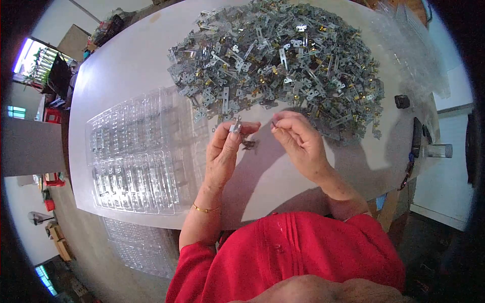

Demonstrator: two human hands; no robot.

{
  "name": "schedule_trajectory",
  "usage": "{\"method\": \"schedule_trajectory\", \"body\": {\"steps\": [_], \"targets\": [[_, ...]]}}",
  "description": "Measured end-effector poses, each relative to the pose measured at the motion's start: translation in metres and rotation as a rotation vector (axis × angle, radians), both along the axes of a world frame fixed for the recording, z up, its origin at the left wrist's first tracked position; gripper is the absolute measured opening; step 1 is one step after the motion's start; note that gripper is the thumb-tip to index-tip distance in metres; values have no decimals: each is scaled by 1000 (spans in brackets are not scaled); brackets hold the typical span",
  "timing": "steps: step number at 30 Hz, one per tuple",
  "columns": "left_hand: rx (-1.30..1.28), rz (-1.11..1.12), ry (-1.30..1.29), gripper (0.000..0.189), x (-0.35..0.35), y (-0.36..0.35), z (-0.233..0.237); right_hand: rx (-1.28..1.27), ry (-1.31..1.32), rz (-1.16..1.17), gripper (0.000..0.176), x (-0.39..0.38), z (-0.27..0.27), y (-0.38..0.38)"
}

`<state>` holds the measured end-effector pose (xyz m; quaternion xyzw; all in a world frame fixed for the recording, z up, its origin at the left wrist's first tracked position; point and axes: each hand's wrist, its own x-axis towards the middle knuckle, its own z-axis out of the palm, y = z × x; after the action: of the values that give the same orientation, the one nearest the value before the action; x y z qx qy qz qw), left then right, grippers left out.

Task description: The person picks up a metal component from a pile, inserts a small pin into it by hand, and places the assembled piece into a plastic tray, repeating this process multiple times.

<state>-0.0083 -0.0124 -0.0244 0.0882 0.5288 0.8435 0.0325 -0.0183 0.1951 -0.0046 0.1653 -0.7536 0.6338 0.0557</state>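
Observation:
My left hand (224,149) pinches a small silvery metal bracket (235,125) between thumb and fingers, above the table. To its right, my right hand (302,144) is closed, its thumb and forefinger pressed together at the tips. Whatever lies in that pinch is too small to make out. A few small dark metal pieces (248,145) lie on the table beside my left hand. Just beyond both hands rises a large heap of metal brackets (283,60), mostly silvery with some brass-coloured parts.
Clear plastic trays (134,151) with rows of slots lie on the white table (121,76) to the left. More clear trays (141,247) sit below its edge. Clear plastic (414,50) lies at the far right, near a small black object (402,101) and a transparent cup (439,150).

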Motion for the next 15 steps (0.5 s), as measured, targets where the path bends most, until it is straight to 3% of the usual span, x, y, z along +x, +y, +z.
{"method": "schedule_trajectory", "body": {"steps": [1,3,5,15], "targets": [[41,-14,-49,27,1,0,-2,38,25,-10,15,0,5,-1],[117,-59,-142,26,4,0,-3,-79,-233,63,14,10,21,1],[185,-121,-229,25,6,1,2,-23,-205,64,11,13,20,-3],[31,-165,-330,26,11,9,7,72,-60,108,8,15,23,-8]]}}
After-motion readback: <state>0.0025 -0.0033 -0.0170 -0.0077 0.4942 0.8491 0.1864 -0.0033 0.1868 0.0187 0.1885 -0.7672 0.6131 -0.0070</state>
